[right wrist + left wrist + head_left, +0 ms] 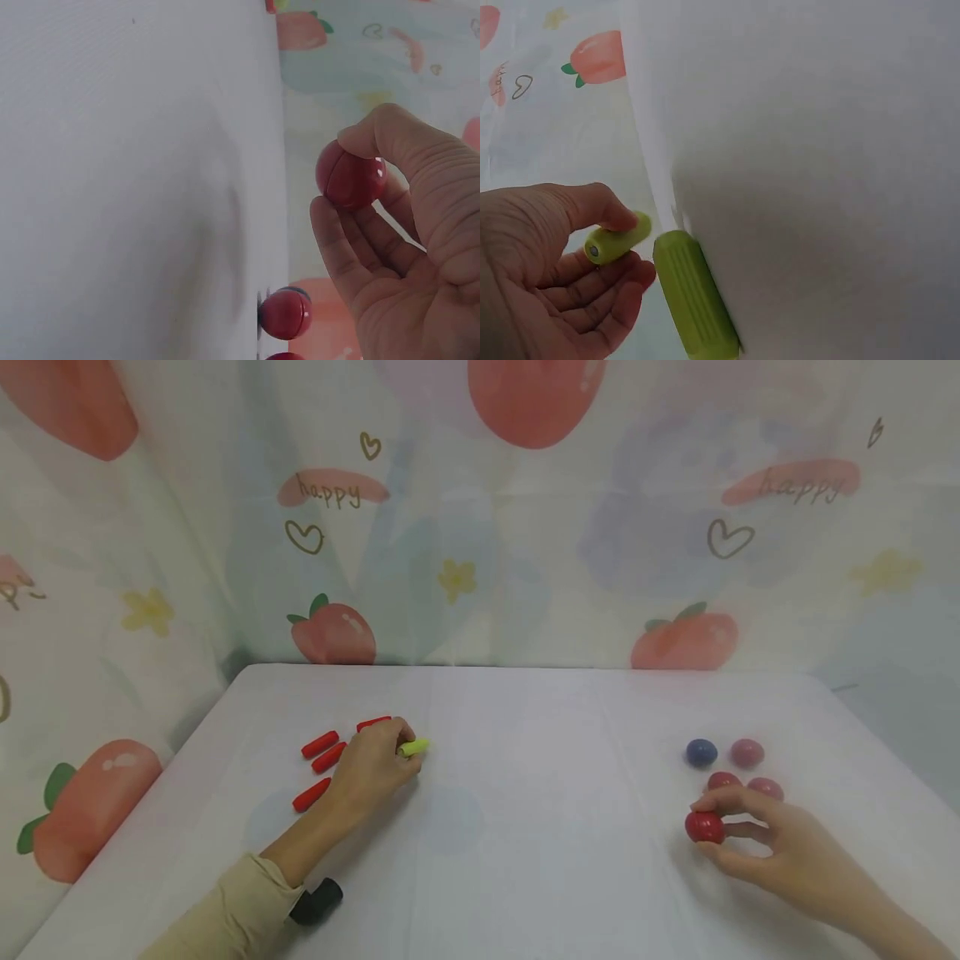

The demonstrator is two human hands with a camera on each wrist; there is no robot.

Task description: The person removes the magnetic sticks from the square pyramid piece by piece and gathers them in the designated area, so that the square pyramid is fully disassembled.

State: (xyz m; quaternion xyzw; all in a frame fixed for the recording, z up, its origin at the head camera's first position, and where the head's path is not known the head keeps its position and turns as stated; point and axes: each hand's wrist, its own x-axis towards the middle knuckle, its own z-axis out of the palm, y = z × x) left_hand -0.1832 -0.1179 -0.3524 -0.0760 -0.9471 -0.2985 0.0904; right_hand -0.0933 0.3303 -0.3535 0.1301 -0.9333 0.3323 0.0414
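Note:
On the left side of the table, my left hand (pixel 375 768) pinches a short yellow-green stick (pixel 414 747) between thumb and fingers; its small grey end shows in the left wrist view. A second, ribbed yellow-green stick (pixel 695 296) lies on the table beside that hand, hidden in the head view. Several red sticks (pixel 320 744) lie around the hand. At the right, my right hand (pixel 783 843) holds a glossy red ball (pixel 705 827) with a seam, gripped by thumb and fingertips. Just behind it sits another red ball (pixel 723 781), partly covered by the fingers.
Beyond the right hand are a dark blue ball (pixel 701 753) and pink balls (pixel 747 752). A black object (pixel 317 902) shows beside the left sleeve. The white table (pixel 525 827) ends at the back against a fruit-patterned curtain (pixel 510 527).

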